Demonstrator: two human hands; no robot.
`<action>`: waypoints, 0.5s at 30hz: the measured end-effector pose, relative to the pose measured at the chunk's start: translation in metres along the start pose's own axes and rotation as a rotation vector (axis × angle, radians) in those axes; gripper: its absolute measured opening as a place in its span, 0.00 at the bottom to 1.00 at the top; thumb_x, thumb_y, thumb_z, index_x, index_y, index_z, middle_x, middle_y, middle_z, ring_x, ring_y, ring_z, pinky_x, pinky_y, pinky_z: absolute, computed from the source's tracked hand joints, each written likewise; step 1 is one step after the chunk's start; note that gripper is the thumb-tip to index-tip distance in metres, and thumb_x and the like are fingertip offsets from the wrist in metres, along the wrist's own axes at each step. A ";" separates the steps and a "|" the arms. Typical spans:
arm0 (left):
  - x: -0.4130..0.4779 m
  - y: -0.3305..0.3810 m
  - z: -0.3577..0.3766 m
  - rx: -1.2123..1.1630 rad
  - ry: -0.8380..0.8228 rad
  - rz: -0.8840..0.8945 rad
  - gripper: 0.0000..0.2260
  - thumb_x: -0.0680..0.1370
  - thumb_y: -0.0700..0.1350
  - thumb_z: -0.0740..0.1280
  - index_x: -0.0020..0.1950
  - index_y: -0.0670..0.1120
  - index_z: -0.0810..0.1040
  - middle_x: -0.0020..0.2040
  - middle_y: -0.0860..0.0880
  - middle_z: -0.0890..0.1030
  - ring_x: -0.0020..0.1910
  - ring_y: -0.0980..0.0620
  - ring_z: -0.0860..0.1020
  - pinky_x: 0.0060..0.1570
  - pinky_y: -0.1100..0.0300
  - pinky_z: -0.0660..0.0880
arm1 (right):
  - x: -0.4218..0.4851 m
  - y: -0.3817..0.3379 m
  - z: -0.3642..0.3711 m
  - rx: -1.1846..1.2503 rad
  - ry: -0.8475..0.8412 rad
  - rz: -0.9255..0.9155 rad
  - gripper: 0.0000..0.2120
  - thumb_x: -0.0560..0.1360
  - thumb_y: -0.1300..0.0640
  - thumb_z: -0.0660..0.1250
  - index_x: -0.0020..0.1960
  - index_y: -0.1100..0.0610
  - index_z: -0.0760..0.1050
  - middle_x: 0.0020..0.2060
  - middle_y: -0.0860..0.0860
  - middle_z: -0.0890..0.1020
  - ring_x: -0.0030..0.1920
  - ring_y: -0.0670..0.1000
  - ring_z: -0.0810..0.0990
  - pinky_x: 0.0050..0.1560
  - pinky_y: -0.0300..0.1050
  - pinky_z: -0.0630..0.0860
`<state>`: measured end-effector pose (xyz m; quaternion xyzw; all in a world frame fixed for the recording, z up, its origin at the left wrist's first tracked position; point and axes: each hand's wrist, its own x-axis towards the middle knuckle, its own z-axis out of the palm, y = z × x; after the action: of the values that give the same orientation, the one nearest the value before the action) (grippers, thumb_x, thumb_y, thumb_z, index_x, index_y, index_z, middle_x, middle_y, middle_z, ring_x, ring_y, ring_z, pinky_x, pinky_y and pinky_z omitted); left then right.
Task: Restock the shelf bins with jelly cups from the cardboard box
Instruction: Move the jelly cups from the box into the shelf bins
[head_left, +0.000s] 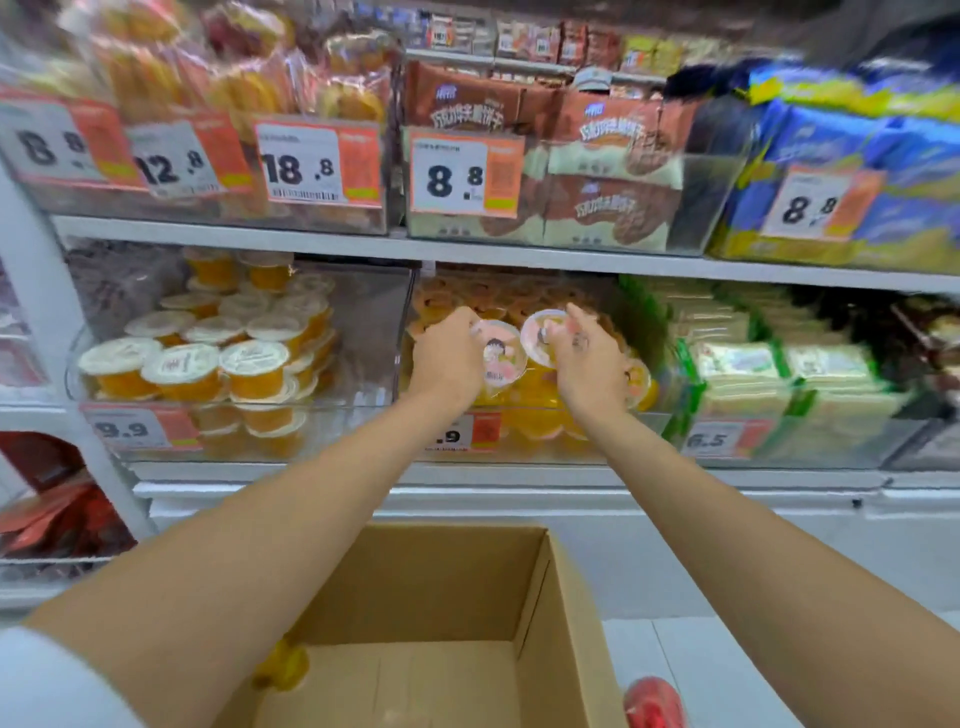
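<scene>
Pink-lidded jelly cups fill my hands: my left hand (448, 358) grips one cup (500, 352), my right hand (587, 358) grips another cup (540, 335), the cardboard box (452, 623) below them.

Top shelf is showing brown biscuit packs (602, 171) sitting in a clear bin, with blue and yellow bags (852, 171) piling up just to their right and orange-ish snack bags (291, 88) blurring out on the left. Orange-and-white price tags (319, 163) are hanging along the bin fronts. Lower down, green and white packets (769, 374) are stacking up on the right, and red packets (57, 509) are peeking in at the far left.
</scene>
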<state>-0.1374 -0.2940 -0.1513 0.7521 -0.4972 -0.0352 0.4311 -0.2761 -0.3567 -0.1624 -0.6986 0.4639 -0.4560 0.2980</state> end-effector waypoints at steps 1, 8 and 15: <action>0.012 0.004 0.008 0.092 0.000 0.030 0.06 0.80 0.40 0.60 0.52 0.43 0.75 0.49 0.43 0.81 0.49 0.41 0.76 0.47 0.51 0.69 | 0.012 0.003 0.002 -0.033 0.016 0.008 0.22 0.81 0.51 0.59 0.73 0.55 0.67 0.69 0.51 0.73 0.69 0.51 0.70 0.68 0.44 0.65; 0.061 -0.001 0.048 0.540 -0.111 0.034 0.06 0.78 0.35 0.61 0.47 0.46 0.70 0.49 0.46 0.80 0.52 0.42 0.75 0.53 0.50 0.62 | 0.064 0.038 0.031 -0.153 -0.044 0.164 0.13 0.80 0.52 0.59 0.53 0.61 0.76 0.54 0.60 0.81 0.55 0.62 0.78 0.48 0.47 0.70; 0.069 -0.018 0.048 0.529 0.031 0.288 0.12 0.80 0.44 0.60 0.57 0.54 0.81 0.57 0.50 0.81 0.58 0.45 0.75 0.58 0.48 0.65 | 0.061 0.045 0.031 -0.105 -0.113 0.152 0.28 0.78 0.44 0.61 0.73 0.56 0.63 0.69 0.58 0.65 0.69 0.59 0.65 0.69 0.53 0.63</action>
<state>-0.1128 -0.3743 -0.1680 0.7604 -0.5841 0.1687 0.2284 -0.2554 -0.4303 -0.1905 -0.7007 0.5214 -0.3668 0.3203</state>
